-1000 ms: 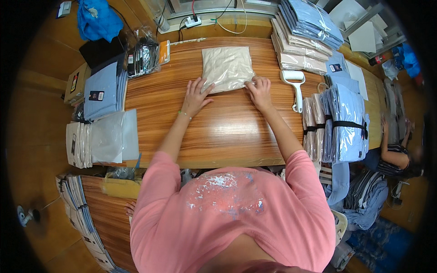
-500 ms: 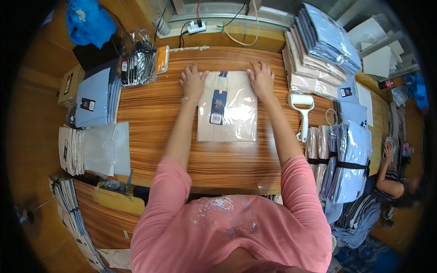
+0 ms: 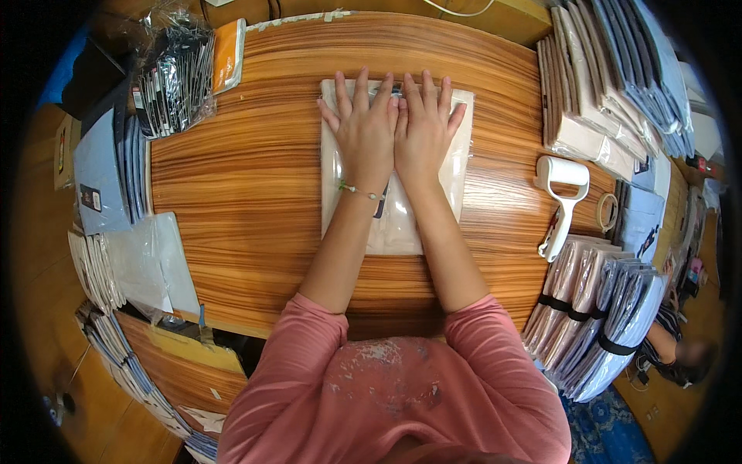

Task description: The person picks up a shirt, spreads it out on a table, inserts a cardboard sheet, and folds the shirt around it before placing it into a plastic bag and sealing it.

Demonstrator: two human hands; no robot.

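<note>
Beige glossy rectangle (image 3: 396, 230), probably bagged cloth, left hand (image 3: 365, 143), right hand (image 3: 422, 145) flat atop

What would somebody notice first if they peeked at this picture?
Probably the left hand and right hand, side by side with fingers spread on a beige, clear-wrapped packet in the middle of the stripy wooden table. Next, maybe the white roller to the right, and the flat orange pack at the back left.
</note>
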